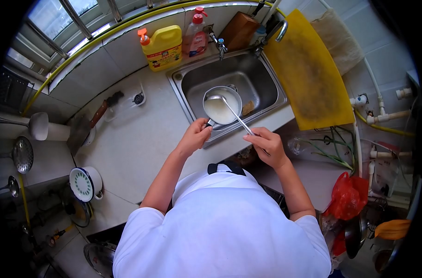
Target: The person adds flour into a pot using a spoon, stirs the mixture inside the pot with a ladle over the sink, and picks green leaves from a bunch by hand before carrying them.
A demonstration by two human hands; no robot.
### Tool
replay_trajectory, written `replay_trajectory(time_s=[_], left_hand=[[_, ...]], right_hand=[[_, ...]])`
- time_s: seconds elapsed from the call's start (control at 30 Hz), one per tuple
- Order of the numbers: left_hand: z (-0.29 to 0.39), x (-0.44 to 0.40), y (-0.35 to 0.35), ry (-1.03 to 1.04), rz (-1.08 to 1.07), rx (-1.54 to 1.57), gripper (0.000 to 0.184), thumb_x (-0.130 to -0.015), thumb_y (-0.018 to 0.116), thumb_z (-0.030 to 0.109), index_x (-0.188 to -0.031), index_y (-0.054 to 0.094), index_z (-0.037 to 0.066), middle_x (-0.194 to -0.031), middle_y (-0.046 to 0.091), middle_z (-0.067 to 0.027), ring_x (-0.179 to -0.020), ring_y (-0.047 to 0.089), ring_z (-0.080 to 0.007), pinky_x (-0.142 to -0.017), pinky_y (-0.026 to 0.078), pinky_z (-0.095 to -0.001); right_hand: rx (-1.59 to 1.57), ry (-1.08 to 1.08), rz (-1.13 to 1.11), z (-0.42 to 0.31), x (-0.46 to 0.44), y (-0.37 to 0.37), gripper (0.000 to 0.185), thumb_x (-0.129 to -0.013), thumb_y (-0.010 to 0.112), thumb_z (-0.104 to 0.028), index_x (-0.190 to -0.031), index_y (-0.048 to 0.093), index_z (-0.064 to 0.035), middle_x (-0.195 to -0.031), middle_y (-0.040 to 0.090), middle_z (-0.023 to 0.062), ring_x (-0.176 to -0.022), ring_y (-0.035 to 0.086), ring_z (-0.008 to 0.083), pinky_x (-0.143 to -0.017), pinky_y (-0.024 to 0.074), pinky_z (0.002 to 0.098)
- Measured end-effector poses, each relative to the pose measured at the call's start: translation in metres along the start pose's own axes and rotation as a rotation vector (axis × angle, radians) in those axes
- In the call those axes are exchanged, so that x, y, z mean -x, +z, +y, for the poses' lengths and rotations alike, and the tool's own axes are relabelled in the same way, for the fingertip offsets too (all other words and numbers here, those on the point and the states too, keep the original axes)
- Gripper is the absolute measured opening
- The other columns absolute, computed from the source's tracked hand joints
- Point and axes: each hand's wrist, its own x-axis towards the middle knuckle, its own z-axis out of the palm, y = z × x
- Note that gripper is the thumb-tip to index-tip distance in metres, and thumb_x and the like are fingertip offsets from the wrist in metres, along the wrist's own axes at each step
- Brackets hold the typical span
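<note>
A small metal pot (210, 110) with whitish, cloudy liquid in it is held over the front left part of the steel sink (187, 104). My left hand (194, 137) is closed round the pot's dark handle. My right hand (268, 147) grips the long handle of a metal ladle (237, 116), whose bowl dips into the liquid near the pot's far left side. Just right of the pot, a brown piece (248, 108) lies in the sink.
Behind the sink stand a yellow jug (163, 50), a pink pump bottle (197, 39), a small tap (221, 45) and a knife block (238, 30). A yellow board (312, 74) leans at right. A cleaver (83, 127) and an enamel pot (94, 180) are at left.
</note>
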Motion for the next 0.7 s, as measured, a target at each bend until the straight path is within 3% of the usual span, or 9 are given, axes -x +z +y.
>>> replay_trajectory(time_s=[0.23, 0.43, 0.7], left_hand=[[0.003, 0.002, 0.001, -0.017, -0.016, -0.020, 0.027, -0.087, 0.049, 0.014, -0.108, 0.049, -0.002, -0.059, 0.044, 0.0025, -0.044, 0.038, -0.0051, -0.037, 0.029, -0.0216], [0.002, 0.004, 0.002, 0.005, -0.007, -0.033, 0.026, -0.087, 0.049, 0.014, -0.107, 0.049, -0.002, -0.058, 0.044, 0.0028, -0.043, 0.038, -0.0050, -0.038, 0.030, -0.0216], [-0.003, 0.004, 0.004, 0.001, 0.012, -0.026, 0.023, -0.086, 0.049, 0.015, -0.104, 0.050, 0.000, -0.058, 0.044, 0.0025, -0.043, 0.038, -0.0050, -0.037, 0.031, -0.0214]], right_hand=[[0.000, -0.006, 0.020, 0.005, -0.004, -0.003, 0.041, -0.062, 0.058, 0.012, -0.097, 0.067, -0.0074, -0.089, 0.061, 0.0124, -0.071, 0.061, 0.0248, -0.061, 0.0490, 0.0283], [-0.019, 0.022, 0.074, 0.007, -0.007, -0.004, 0.033, -0.069, 0.058, 0.011, -0.097, 0.066, -0.0056, -0.086, 0.061, 0.0142, -0.072, 0.061, 0.0253, -0.063, 0.0491, 0.0282], [-0.124, 0.192, 0.231, 0.001, -0.007, 0.013, 0.023, -0.074, 0.057, 0.008, -0.094, 0.065, 0.0001, -0.077, 0.062, 0.0130, -0.068, 0.062, 0.0216, -0.060, 0.0482, 0.0267]])
